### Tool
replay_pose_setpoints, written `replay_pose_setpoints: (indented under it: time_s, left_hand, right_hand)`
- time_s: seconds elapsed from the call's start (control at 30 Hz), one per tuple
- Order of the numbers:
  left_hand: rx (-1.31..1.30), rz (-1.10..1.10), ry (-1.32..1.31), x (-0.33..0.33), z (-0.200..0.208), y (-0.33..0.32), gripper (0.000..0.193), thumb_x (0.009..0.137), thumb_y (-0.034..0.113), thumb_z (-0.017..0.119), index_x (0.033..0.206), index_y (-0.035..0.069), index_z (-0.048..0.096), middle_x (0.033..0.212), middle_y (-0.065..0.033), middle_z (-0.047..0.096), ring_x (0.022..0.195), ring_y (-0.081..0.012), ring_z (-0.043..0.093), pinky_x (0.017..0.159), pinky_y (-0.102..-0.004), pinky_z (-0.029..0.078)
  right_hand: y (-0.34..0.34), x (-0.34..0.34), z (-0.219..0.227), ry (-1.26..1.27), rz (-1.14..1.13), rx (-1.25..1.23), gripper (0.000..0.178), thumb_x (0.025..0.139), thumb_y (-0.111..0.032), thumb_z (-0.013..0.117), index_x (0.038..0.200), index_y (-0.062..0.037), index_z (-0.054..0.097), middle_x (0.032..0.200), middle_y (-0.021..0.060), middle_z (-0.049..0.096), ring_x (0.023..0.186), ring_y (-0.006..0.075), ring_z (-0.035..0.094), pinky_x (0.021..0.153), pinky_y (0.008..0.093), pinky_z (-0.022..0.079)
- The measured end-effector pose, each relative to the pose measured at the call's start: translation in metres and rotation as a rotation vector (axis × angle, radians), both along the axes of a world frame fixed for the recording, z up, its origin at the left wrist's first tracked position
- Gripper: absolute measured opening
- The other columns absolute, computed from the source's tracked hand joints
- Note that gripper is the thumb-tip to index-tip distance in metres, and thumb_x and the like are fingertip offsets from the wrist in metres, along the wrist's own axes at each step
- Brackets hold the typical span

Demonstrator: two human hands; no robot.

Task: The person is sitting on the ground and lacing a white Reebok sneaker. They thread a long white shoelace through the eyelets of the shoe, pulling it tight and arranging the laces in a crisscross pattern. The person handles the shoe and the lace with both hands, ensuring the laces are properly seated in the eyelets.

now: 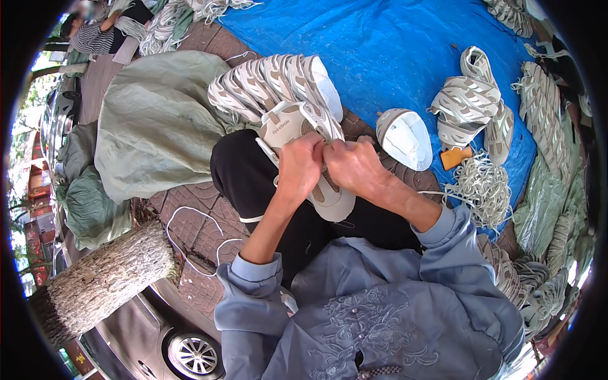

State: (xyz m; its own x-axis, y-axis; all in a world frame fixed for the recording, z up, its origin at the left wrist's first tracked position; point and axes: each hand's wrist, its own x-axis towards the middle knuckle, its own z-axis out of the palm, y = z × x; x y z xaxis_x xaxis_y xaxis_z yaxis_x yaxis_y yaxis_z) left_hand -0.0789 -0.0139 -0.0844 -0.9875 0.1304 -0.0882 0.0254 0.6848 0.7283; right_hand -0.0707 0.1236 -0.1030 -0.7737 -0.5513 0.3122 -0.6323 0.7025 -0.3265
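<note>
A beige and white shoe upper (pixel 334 202) with brown mesh patches lies across my lap, its rounded toe end pointing toward me. My left hand (pixel 300 166) is closed on the upper's edge near the lacing area. Right beside it, my right hand (pixel 356 166) is closed in a pinch over the same area. The knuckles of the two hands nearly meet, and they hide whatever is between the right fingertips. Just beyond the hands, a row of nested shoe uppers (pixel 269 81) rests by my knee.
A single upper with white lining (pixel 408 140) stands to the right. On the blue tarp (pixel 380 57) lie more uppers (pixel 468 104), an orange piece (pixel 456 157) and tangled white laces (pixel 479 190). A grey-green sack (pixel 158 120), a tree trunk (pixel 107 275) and a loose lace (pixel 180 247) are left.
</note>
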Motion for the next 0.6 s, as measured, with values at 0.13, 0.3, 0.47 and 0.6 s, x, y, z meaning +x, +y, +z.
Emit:
replay_pose_setpoints:
  time_s: [0.13, 0.3, 0.47, 0.6]
  left_hand:
    - [0.017, -0.018, -0.04, -0.004, 0.002, 0.001, 0.01, 0.075, 0.007, 0.051, 0.073, -0.001, 0.058, 0.068, -0.022, 0.056, 0.066, -0.038, 0.056, 0.06, -0.0417, 0.044]
    - [0.006, -0.045, -0.088, -0.003, 0.003, 0.006, 0.011, 0.076, 0.006, 0.05, 0.071, -0.001, 0.056, 0.068, -0.0213, 0.056, 0.066, -0.0379, 0.056, 0.061, -0.0417, 0.044]
    - [0.0, -0.103, -0.034, -0.005, 0.002, 0.007, 0.012, 0.079, 0.005, 0.048, 0.075, -0.003, 0.056, 0.06, -0.014, 0.055, 0.052, -0.0218, 0.054, 0.05, -0.0322, 0.043]
    - [0.011, -0.094, -0.077, -0.006, 0.007, 0.001, 0.014, 0.081, 0.004, 0.046, 0.077, -0.003, 0.058, 0.056, -0.0101, 0.055, 0.046, -0.0128, 0.054, 0.045, -0.0266, 0.042]
  right_hand:
    - [0.003, 0.0, -0.01, 0.032, 0.043, -0.054, 0.008, 0.062, -0.009, 0.057, 0.064, -0.0021, 0.053, 0.06, 0.0091, 0.053, 0.05, 0.0228, 0.058, 0.043, 0.033, 0.047]
    - [0.001, 0.009, -0.028, -0.21, -0.119, -0.479, 0.007, 0.061, -0.004, 0.058, 0.065, -0.002, 0.053, 0.063, 0.0116, 0.054, 0.055, 0.0264, 0.057, 0.047, 0.0341, 0.047]
    - [-0.001, 0.012, -0.03, -0.423, -0.203, -0.674, 0.006, 0.063, -0.003, 0.058, 0.067, -0.0031, 0.055, 0.066, 0.0114, 0.056, 0.062, 0.0268, 0.058, 0.051, 0.0346, 0.047]
    - [-0.001, 0.006, -0.024, -0.248, -0.134, -0.594, 0.006, 0.063, 0.0, 0.059, 0.067, -0.0033, 0.055, 0.065, 0.0104, 0.056, 0.061, 0.0267, 0.058, 0.052, 0.0338, 0.046]
